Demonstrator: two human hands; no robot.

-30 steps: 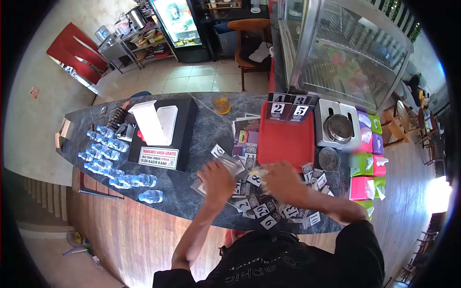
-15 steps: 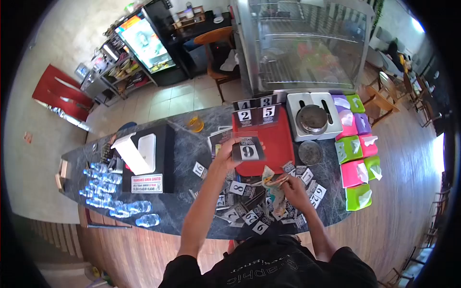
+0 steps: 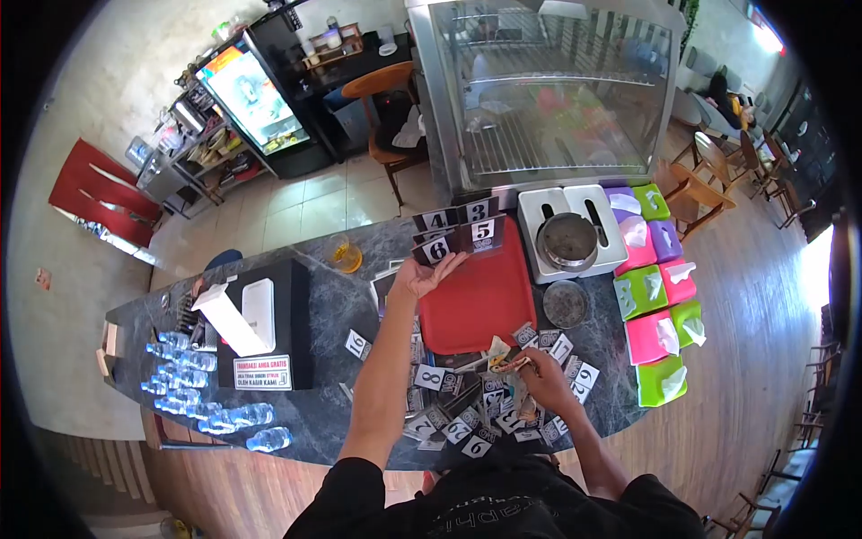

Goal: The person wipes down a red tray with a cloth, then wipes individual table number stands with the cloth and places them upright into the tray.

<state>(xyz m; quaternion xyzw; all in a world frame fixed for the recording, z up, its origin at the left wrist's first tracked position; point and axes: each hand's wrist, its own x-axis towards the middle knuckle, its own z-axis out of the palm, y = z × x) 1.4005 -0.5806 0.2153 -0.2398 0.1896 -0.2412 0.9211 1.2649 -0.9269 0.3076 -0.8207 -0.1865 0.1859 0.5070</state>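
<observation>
My left hand (image 3: 429, 275) is at the back left of the red tray (image 3: 476, 319), its fingers at the lower edge of a black table number sign marked 6 (image 3: 437, 250). That sign stands in front of other upright signs marked 4 (image 3: 435, 220), 3 (image 3: 479, 211) and 5 (image 3: 483, 231). Closer to me, my right hand (image 3: 547, 381) is closed on a crumpled, patterned cloth (image 3: 521, 395), which hangs over the pile. Several loose number signs, among them an 8 (image 3: 429, 377) and a 16 (image 3: 357, 344), lie scattered on the dark counter around the cloth, some overlapping.
Beyond the tray stands a glass display case (image 3: 557, 99). A white stove (image 3: 530, 216) bears a round metal pan (image 3: 567, 241), with a glass ashtray (image 3: 566, 304) nearby. Colourful tissue boxes (image 3: 651, 334) line the right edge. Water bottles (image 3: 247, 415) and a glass (image 3: 346, 258) are leftward.
My left hand has carried the number sign away from me to the tray's back left, turning it so its digit reads 6 and covers the 2. My right hand stays on the cloth.
</observation>
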